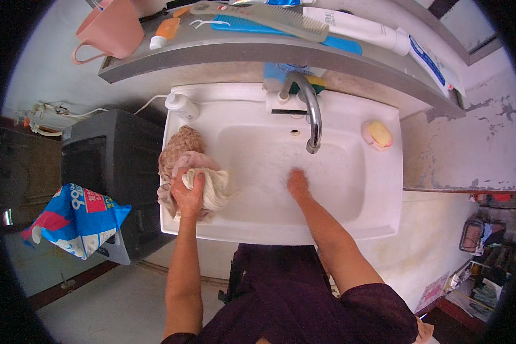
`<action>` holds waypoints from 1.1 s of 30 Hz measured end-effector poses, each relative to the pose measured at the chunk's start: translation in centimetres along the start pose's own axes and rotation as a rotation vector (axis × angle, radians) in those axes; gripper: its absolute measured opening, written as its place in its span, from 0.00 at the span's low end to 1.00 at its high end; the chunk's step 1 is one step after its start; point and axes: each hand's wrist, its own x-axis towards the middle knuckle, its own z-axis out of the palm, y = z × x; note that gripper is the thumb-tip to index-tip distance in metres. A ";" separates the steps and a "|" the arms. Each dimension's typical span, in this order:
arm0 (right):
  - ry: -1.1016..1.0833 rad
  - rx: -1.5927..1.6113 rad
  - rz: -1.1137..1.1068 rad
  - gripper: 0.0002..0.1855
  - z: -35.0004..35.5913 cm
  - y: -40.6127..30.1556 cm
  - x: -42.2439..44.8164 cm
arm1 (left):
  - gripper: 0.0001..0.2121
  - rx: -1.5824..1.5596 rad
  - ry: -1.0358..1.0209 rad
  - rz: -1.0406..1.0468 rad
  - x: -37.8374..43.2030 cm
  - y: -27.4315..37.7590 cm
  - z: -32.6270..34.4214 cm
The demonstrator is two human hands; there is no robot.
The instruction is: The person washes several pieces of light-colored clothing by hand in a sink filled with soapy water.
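Note:
At the left rim of a white washbasin (pixel 352 230), my left hand (pixel 189 189) grips a cream knitted cloth (pixel 217 187). Beside and under it lie a pink cloth (pixel 195 160) and a brown textured cloth (pixel 185 144). My right hand (pixel 299 182) is low in the basin, below the spout of a chrome faucet (pixel 314 116); its fingers are blurred and partly lost in cloudy water, and I see nothing held in it. A yellow bar of soap (pixel 379 133) rests on a pink soap dish at the right rim.
A white bottle (pixel 182 106) stands at the basin's back left corner. Above the basin runs a grey shelf (pixel 241 51) with a pink mug (pixel 116 32), combs and white tubes. A dark appliance (pixel 131 150) with a blue packet (pixel 84 219) stands on the left.

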 end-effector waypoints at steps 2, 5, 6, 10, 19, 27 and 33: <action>-0.184 0.115 0.120 0.18 -4.2 -3.3 1.2 | 0.12 0.023 0.025 -0.001 -0.3 -0.8 -0.8; -0.217 0.181 0.231 0.19 -5.0 -3.4 0.5 | 0.12 0.026 -0.005 -0.028 -0.2 -0.2 -0.5; -0.088 0.145 0.179 0.19 -5.5 -4.0 0.3 | 0.13 0.037 -0.003 -0.032 -0.2 0.0 -0.5; -0.313 0.189 0.273 0.19 -7.3 -4.5 0.7 | 0.12 0.087 0.015 -0.029 -0.4 -0.7 -0.6; -0.169 0.189 0.380 0.13 -7.2 -5.0 0.7 | 0.11 0.005 0.001 -0.013 -0.4 0.3 -0.7; -0.199 -0.075 0.199 0.18 -5.0 -3.0 0.9 | 0.11 0.031 0.035 0.020 -0.3 0.6 -0.6; -0.342 -0.273 0.025 0.21 -6.6 -2.5 1.5 | 0.11 0.014 0.028 0.009 -0.5 0.3 -0.9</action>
